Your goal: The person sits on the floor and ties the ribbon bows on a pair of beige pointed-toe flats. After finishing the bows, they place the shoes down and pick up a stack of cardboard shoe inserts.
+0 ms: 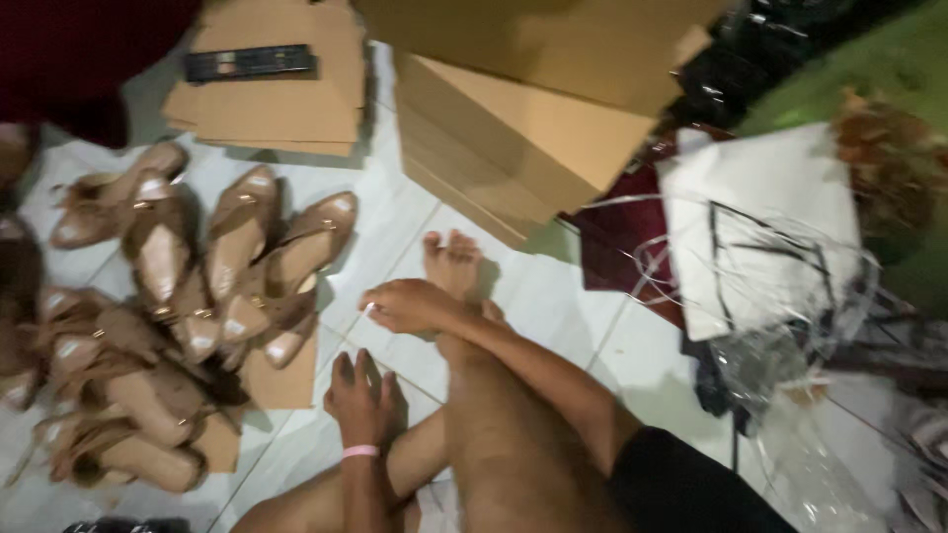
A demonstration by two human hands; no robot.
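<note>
Left hand [367, 395] — flat, empty.

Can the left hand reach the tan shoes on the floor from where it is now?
Probably yes. The left hand rests on the tiled floor beside the tan shoes, and nothing lies between them. Both hands are empty.

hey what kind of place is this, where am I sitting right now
Probably a home workroom or small packing spot for footwear. You sit on a white tiled floor beside a heap of tan sandals, with stacks of flat cardboard and clear plastic bags nearby.
</note>
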